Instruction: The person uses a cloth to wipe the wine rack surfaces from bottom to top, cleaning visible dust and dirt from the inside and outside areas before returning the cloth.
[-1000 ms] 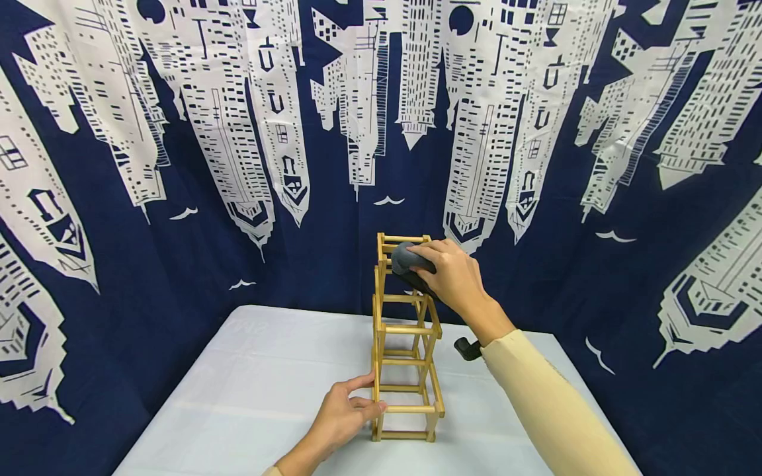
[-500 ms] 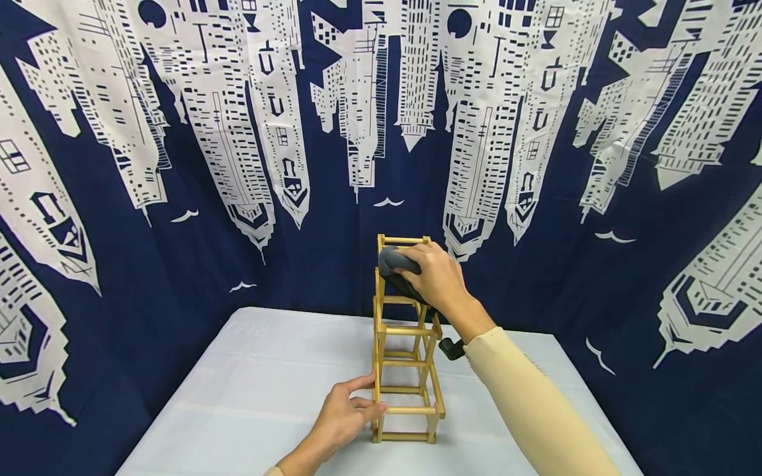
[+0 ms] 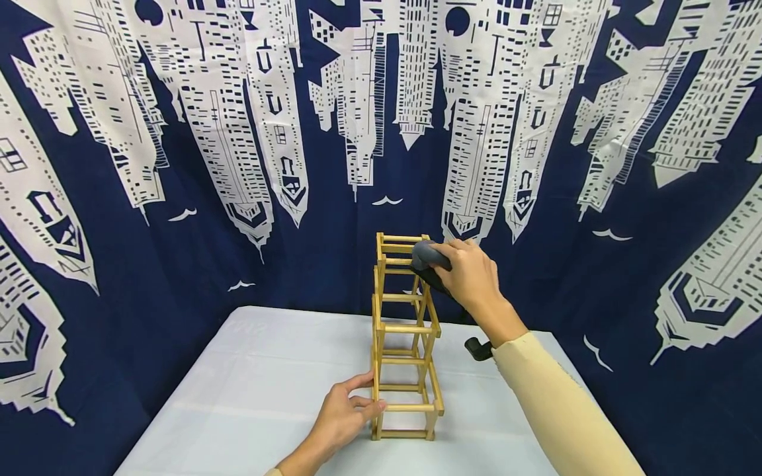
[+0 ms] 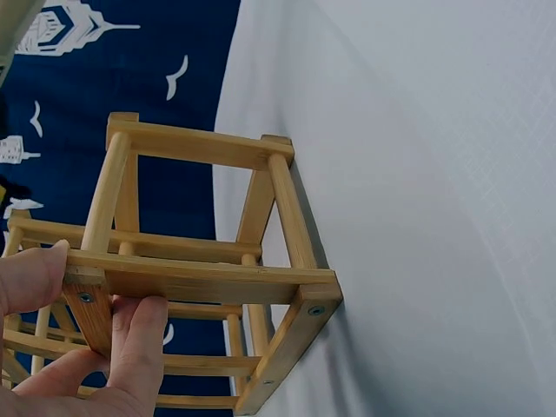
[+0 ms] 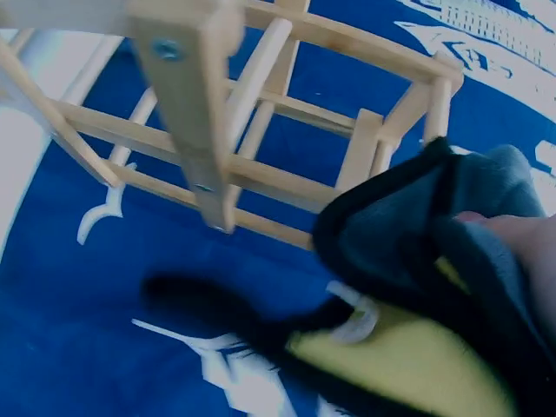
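Note:
A tall, stepped wooden rack point(image 3: 407, 330) of pale rails and posts stands on the white-covered table. My left hand point(image 3: 345, 413) pinches its near left corner post low down, the thumb on one side and fingers on the other point(image 4: 139, 347). Up at the top tier, my right hand point(image 3: 470, 274) grips a bunched grey-blue cloth point(image 3: 430, 256) against the right end of a top rail. In the right wrist view the cloth point(image 5: 382, 217) shows black edging and a yellowish underside, and a loose end hangs below the rack point(image 5: 343, 143).
The table point(image 3: 256, 370) has white cloth over it. Behind and on both sides hangs a dark blue curtain point(image 3: 333, 264) printed with white buildings and birds. A small black piece point(image 3: 478, 349) shows under the right wrist.
The right hand with the cloth slid left along the rack's top rail, then back right, ending a little farther right than at first. The left hand and the rack stay in place.

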Motion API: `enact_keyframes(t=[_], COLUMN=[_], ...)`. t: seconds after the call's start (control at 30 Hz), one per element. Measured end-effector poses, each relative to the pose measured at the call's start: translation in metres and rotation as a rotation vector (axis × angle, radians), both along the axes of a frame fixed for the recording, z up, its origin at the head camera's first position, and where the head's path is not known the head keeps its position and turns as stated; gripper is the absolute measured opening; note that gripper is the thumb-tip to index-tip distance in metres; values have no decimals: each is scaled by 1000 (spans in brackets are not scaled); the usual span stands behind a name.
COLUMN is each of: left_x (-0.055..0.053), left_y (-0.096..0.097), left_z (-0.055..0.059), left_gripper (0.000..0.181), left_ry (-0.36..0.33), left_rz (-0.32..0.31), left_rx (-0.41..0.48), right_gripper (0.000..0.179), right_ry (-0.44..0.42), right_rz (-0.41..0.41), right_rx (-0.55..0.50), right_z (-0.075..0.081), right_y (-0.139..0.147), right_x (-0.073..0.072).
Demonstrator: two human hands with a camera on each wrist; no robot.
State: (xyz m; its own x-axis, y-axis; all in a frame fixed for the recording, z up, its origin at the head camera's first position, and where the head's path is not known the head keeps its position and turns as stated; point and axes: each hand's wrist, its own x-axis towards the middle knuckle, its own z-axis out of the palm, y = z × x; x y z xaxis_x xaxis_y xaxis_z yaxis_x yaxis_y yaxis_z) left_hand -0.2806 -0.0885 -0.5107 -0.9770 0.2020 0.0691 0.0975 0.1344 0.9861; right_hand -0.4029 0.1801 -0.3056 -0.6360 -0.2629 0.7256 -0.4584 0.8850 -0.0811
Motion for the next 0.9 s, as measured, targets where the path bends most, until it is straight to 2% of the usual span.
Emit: enact_keyframes(t=[0.17, 0.3, 0.43, 0.73, 0.9], left_x=[2, 2, 2, 1, 0], left_y=[0, 0, 1, 2, 2], left_z=[0, 0, 0, 0, 0], left_gripper=[73, 73, 73, 75, 74], left_ry=[3, 8, -2, 5, 0], left_rz=[0, -4, -5, 9, 6], left_rx=[8, 5, 4, 10, -2], right_gripper=[37, 37, 36, 39, 41], right_ry=[8, 37, 40, -117, -144], right_rz=[35, 68, 78, 50, 51], right_rx=[-174, -248, -275, -267, -280], right_z=[-22, -37, -45, -57, -67], right_y=[9, 12, 15, 27, 38], right_x=[-1, -1, 1, 11, 16])
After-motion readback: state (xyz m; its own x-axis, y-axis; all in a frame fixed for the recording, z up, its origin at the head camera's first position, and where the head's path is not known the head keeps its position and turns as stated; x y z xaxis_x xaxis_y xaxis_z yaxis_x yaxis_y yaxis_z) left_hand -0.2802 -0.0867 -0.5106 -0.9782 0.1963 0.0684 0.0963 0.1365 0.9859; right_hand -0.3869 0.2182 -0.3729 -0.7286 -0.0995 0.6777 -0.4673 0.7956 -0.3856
